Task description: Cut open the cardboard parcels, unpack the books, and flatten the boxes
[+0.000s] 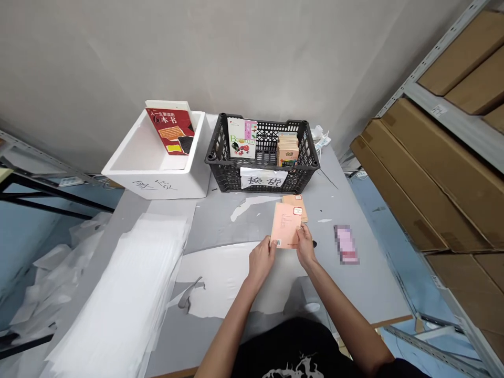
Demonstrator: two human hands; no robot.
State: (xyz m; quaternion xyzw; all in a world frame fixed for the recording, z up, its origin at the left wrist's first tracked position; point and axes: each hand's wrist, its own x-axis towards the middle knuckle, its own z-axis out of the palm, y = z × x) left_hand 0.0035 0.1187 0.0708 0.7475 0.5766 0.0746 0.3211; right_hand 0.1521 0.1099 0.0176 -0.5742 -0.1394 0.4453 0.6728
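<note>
A thin salmon-pink book (286, 224) with a barcode at its near corner is held over the grey table (220, 220). My left hand (261, 259) grips its near left corner, fingers closed on it. My right hand (304, 243) pinches its near right edge. A second orange book (296, 200) lies flat on the table just behind it.
A black plastic crate (263, 181) with several books and a paper label stands at the back. A white foam box (157, 176) with a red book (171, 131) stands left of it. A stack of white bags (126, 294) lies at left. Shelves with cardboard boxes (444, 173) rise at right.
</note>
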